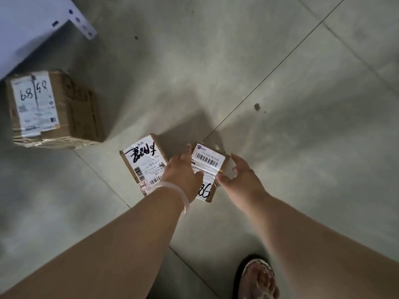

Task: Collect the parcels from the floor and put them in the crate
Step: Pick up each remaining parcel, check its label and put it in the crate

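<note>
Fingers (187, 150) of the left hand (181, 173) lie straight along one edge of a small parcel (208, 162), thumb on its label. The right hand (239, 175) spreads open at the other edge. Three parcels lie on the floor (280, 104): this one, a second parcel (143, 162) just beside it, and a large parcel (54, 108) well apart.

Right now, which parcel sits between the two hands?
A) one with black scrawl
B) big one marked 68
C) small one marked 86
C: the left hand and right hand flank the small parcel marked 86; the scrawled parcel and big parcel lie off to its left.
</note>
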### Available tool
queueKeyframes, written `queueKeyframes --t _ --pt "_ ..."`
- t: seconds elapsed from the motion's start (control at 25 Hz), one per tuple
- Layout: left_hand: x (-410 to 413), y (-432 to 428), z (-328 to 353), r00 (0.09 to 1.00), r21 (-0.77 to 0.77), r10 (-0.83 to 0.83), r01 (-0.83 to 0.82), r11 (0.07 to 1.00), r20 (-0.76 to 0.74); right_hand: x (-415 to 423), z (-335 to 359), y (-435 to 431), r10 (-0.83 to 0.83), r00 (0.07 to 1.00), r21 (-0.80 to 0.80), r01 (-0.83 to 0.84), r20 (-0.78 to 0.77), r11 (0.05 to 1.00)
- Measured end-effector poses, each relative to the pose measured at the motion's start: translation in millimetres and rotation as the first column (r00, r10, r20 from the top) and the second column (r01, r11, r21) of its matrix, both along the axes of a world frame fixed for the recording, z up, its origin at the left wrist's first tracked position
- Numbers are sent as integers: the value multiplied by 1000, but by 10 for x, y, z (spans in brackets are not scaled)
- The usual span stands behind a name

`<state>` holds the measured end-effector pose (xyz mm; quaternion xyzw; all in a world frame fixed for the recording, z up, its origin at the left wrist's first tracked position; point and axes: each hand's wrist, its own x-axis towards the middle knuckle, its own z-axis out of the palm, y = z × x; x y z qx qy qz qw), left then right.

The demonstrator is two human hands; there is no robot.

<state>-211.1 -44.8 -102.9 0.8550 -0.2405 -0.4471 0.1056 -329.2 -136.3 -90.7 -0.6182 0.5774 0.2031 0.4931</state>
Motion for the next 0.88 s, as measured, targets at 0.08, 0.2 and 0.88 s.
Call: queueKeyframes --t 0.08,0.2,0.88 --pt "-27 -54 -80 999 37 9 -8 999 -34 35 -139 23 -52 999 65 51 16 997" --pt "-72 -96 -109 997 66 52 -48 997 -57 72 -243 79 -141 988 137 131 66 982" --pt "682 -490 3108 913 -379 368 -409 830 -178 839 2881 -663 -164 898 -97 222 409 970"
